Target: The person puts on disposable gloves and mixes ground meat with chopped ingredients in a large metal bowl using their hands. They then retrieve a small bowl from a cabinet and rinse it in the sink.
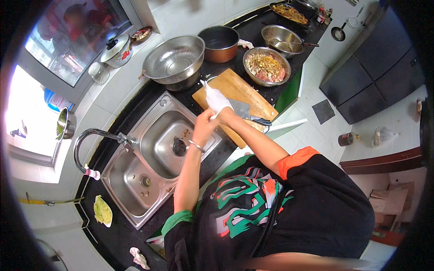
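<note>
A thin white glove (pixel 214 95) covers my right hand (pixel 218 100), which is held over the wooden cutting board (pixel 246 92). Its fingers point away from me, stretched out, with nothing seen in them. At the right wrist, my left hand (pixel 206 121) is closed in a pinch on the glove's cuff; a bracelet (pixel 195 146) circles my left wrist. Under my right wrist, partly hidden, a cleaver (pixel 240 108) lies on the board, its black handle (pixel 259 120) pointing right. Beyond the board stands a steel bowl of raw meat topped with chopped seasoning (pixel 266 67).
The double sink (pixel 135 221) with its curved faucet (pixel 83 135) lies left of the board. Behind are a large steel colander (pixel 174 58), a brown pot (pixel 221 53) and another steel bowl (pixel 278 34). Green leaves (pixel 103 211) lie left of the sink. A dark fridge (pixel 375 67) stands right.
</note>
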Motion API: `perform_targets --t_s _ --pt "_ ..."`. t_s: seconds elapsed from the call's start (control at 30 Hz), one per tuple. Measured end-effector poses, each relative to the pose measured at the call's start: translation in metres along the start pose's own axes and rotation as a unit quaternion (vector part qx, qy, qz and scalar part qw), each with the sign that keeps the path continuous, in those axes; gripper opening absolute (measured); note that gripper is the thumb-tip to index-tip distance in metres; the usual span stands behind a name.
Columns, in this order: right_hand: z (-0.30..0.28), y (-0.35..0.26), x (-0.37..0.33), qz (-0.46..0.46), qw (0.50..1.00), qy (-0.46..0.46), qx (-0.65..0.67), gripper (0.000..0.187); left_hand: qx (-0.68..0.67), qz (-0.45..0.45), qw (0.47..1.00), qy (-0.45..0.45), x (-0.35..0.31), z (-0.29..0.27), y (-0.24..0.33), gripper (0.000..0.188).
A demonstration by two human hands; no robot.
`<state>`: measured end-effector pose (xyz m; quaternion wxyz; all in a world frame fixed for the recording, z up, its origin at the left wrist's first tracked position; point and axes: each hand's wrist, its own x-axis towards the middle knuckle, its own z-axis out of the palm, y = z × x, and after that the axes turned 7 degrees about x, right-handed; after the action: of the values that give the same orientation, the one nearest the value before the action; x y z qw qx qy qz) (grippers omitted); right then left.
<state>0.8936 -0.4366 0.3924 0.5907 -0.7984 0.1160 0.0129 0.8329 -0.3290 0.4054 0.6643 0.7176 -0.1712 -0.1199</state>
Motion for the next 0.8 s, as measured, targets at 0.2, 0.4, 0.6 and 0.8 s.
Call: perform_targets --t_s 0.2,0.4,0.6,0.8 --pt "-0.008 0.009 0.002 -0.139 0.947 0.022 -0.289 0.031 0.347 -0.04 0.92 0.178 0.006 0.012 -0.001 0.013" --pt "-0.006 0.022 -0.014 -0.247 0.964 0.1 -0.021 0.043 0.492 0.01 0.845 0.207 0.011 0.022 -0.001 0.019" --pt "-0.019 0.024 -0.009 -0.2 0.978 0.041 0.04 0.059 0.527 0.083 0.836 0.127 -0.002 0.036 0.012 0.012" --pt "-0.013 -0.021 -0.012 -0.023 0.78 -0.2 0.592 0.045 0.548 0.12 0.812 0.158 -0.022 0.051 0.028 0.013"
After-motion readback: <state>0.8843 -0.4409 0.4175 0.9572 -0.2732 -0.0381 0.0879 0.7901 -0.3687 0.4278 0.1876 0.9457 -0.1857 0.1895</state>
